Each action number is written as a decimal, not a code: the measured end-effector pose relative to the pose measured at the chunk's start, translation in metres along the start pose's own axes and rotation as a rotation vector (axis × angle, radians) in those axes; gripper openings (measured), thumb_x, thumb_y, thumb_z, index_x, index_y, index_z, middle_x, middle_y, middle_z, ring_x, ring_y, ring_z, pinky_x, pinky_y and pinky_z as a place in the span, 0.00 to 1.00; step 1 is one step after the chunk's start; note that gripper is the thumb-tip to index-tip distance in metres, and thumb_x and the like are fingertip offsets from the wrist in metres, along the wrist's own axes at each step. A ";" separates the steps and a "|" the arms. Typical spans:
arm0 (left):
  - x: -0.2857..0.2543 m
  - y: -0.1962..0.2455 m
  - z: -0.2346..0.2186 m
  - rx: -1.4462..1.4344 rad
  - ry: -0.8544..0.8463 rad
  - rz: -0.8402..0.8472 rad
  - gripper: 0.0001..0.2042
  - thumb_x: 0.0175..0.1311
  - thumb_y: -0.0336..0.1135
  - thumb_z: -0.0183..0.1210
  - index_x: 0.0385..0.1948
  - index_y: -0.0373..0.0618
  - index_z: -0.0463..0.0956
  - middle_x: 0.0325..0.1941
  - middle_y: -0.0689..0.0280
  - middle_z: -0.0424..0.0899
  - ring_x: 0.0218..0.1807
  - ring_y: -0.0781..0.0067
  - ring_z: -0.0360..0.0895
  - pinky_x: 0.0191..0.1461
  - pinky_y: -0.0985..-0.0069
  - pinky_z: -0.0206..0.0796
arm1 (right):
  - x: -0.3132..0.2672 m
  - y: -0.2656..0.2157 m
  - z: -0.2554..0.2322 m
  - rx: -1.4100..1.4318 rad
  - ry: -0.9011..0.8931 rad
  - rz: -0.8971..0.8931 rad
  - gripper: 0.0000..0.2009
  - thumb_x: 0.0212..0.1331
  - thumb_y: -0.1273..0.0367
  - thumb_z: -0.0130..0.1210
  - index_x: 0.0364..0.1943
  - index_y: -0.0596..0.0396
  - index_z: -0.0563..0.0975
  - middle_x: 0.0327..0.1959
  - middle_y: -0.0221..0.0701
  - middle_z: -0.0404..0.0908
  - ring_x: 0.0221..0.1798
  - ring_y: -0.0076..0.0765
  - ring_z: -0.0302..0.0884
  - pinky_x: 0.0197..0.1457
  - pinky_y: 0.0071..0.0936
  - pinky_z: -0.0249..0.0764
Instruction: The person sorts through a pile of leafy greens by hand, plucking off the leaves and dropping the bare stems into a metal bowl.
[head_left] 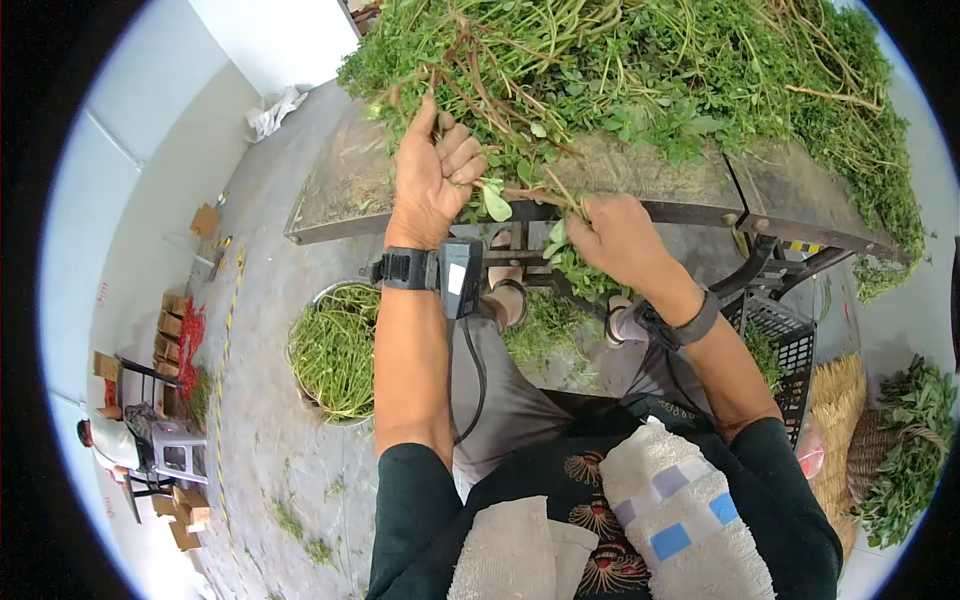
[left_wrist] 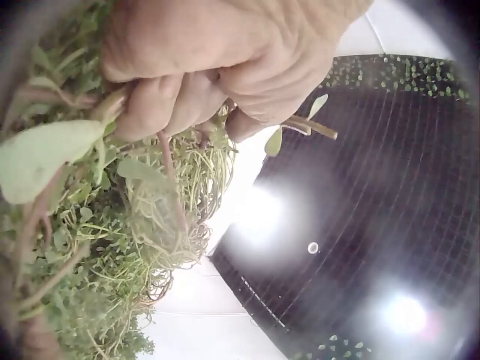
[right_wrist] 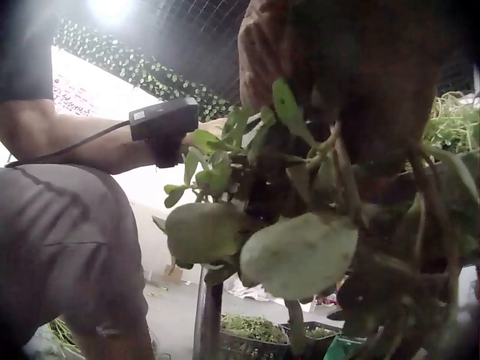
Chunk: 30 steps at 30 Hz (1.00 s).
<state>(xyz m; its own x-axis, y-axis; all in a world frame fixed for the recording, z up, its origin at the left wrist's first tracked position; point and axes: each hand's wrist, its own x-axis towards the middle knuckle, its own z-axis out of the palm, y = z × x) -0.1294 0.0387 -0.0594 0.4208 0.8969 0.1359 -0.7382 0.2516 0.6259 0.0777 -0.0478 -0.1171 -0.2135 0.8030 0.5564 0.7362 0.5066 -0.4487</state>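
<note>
My left hand (head_left: pixel 435 165) is at the near edge of the heap, its fingers curled round reddish-brown plant stems. In the left wrist view, a cut stem end (left_wrist: pixel 319 129) pokes out from under the left hand (left_wrist: pixel 217 56). My right hand (head_left: pixel 625 238) grips a bunch of leafy green stems just in front of the table edge, with leaves (head_left: pixel 590 280) hanging below it. A brownish stem (head_left: pixel 530 194) runs between both hands. Large oval leaves (right_wrist: pixel 300 255) hang under the right hand in the right wrist view, where shadow hides much of the grip.
A big heap of greens (head_left: pixel 640 70) covers much of the wooden table (head_left: pixel 640 180). On the floor to the left stands a metal basin (head_left: pixel 335 375) of stems. A black crate (head_left: pixel 795 335) and a woven basket (head_left: pixel 865 455) are at the right. Another person (head_left: pixel 115 440) sits far left.
</note>
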 end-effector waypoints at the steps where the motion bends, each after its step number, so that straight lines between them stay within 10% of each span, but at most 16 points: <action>1: 0.000 -0.001 0.000 0.001 -0.001 0.001 0.16 0.70 0.47 0.41 0.25 0.47 0.64 0.12 0.76 0.45 0.12 0.83 0.43 0.13 0.83 0.39 | 0.002 0.003 0.000 0.000 0.001 -0.001 0.12 0.49 0.67 0.51 0.20 0.64 0.70 0.15 0.50 0.69 0.20 0.59 0.69 0.26 0.45 0.67; 4: 0.002 -0.005 0.006 0.080 0.091 0.002 0.16 0.69 0.49 0.43 0.32 0.44 0.67 0.13 0.77 0.46 0.12 0.84 0.43 0.13 0.83 0.39 | 0.009 0.010 -0.013 0.117 0.043 0.189 0.12 0.55 0.65 0.48 0.23 0.61 0.74 0.20 0.48 0.75 0.24 0.53 0.73 0.27 0.41 0.71; 6: -0.001 -0.006 0.012 0.264 0.179 0.100 0.18 0.68 0.50 0.45 0.40 0.41 0.68 0.14 0.77 0.48 0.13 0.85 0.44 0.13 0.85 0.38 | 0.011 -0.001 -0.040 1.296 0.324 0.710 0.13 0.61 0.63 0.45 0.34 0.58 0.76 0.31 0.42 0.79 0.32 0.44 0.77 0.31 0.37 0.76; 8: -0.009 0.009 0.007 0.282 0.205 0.107 0.20 0.67 0.50 0.45 0.44 0.40 0.67 0.15 0.77 0.49 0.14 0.86 0.45 0.13 0.86 0.38 | 0.009 0.034 -0.067 1.558 0.466 0.681 0.16 0.64 0.59 0.43 0.46 0.56 0.73 0.41 0.37 0.77 0.41 0.37 0.77 0.37 0.35 0.78; 22: -0.044 0.052 -0.005 0.108 -0.390 0.212 0.21 0.70 0.53 0.36 0.26 0.45 0.63 0.11 0.76 0.45 0.11 0.84 0.42 0.15 0.83 0.44 | -0.015 0.033 -0.065 1.438 0.361 0.721 0.17 0.62 0.57 0.49 0.43 0.57 0.74 0.31 0.28 0.79 0.28 0.23 0.78 0.29 0.22 0.77; 30: -0.054 0.054 -0.002 -0.016 -0.435 0.212 0.20 0.70 0.52 0.36 0.25 0.46 0.59 0.12 0.77 0.45 0.13 0.85 0.41 0.14 0.82 0.37 | -0.015 0.041 -0.060 1.334 0.303 0.754 0.15 0.60 0.57 0.50 0.38 0.55 0.74 0.29 0.29 0.79 0.27 0.24 0.78 0.27 0.21 0.76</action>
<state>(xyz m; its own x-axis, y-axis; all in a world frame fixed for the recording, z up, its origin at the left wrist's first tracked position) -0.1927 0.0047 -0.0347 0.4392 0.6947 0.5697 -0.8382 0.0887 0.5381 0.1499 -0.0574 -0.1020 0.1820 0.9827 -0.0329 -0.5060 0.0649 -0.8601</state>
